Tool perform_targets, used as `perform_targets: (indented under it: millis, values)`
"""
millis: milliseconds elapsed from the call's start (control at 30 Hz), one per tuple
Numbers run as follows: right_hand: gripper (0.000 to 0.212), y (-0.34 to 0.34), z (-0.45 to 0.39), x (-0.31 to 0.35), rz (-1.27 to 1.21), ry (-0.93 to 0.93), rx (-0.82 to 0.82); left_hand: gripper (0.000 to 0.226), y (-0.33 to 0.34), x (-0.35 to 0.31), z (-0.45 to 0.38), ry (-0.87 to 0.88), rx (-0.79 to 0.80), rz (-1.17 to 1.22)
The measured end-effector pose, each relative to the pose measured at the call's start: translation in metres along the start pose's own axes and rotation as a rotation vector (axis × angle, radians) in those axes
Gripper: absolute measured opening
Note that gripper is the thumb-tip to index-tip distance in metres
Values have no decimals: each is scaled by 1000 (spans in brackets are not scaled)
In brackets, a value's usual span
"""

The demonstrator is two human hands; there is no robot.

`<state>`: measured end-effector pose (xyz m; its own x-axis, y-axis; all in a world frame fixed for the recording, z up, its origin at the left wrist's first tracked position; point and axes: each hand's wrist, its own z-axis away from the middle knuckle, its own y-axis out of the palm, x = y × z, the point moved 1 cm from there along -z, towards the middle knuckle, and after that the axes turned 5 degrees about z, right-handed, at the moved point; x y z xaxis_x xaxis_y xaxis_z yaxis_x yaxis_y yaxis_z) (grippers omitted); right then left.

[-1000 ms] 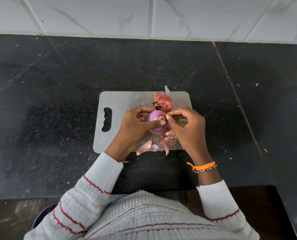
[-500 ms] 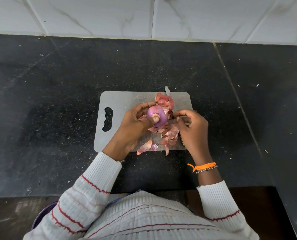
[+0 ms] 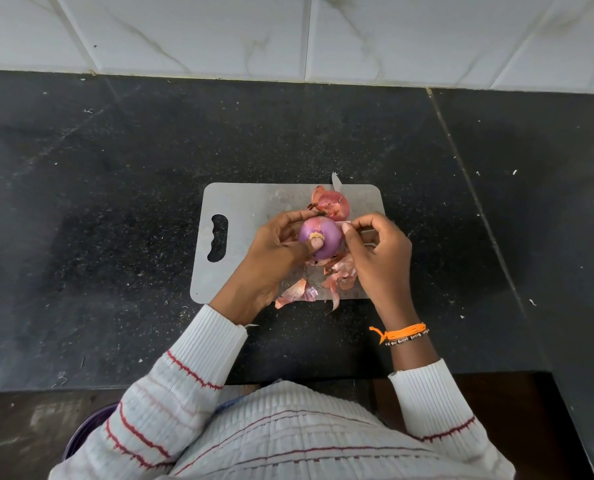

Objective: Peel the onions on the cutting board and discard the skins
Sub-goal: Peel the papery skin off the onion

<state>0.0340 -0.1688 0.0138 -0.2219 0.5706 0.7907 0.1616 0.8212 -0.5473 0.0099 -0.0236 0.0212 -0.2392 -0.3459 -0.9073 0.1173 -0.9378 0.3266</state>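
Observation:
A purple, mostly peeled onion (image 3: 323,237) is held over the grey cutting board (image 3: 250,206) by my left hand (image 3: 271,254), thumb pressed near its root end. My right hand (image 3: 378,258) pinches a thin strip of skin at the onion's right side. A second onion (image 3: 333,204), still in its reddish skin, lies on the board just behind. Loose skins (image 3: 337,275) are scattered on the board's near right part, and one skin piece (image 3: 297,291) hangs over the front edge. A knife tip (image 3: 336,183) pokes out past the board's far edge; the rest of the knife is hidden.
The board lies on a black stone counter (image 3: 115,202) with a white tiled wall (image 3: 288,32) behind. A purple container (image 3: 87,431) shows below the counter edge at lower left, partly hidden by my sleeve. Small scraps dot the counter.
The onion has been turned in my left hand, root end now facing up. My right hand moved away to the skins, then came back and pinches skin at the onion's right side.

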Motion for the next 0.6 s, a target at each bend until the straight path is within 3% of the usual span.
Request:
perform_targets:
  millis: [267,467,600]
  values:
    - [8,-2,2,-18,220,18,25,33,2,-6,3,-66,24,119]
    - [10,-5,2,-23,145,47,7,29,1,-11,5,-109,20,240]
    - [18,-6,3,-13,87,24,-7,30,1,-7,6,-132,19,193]
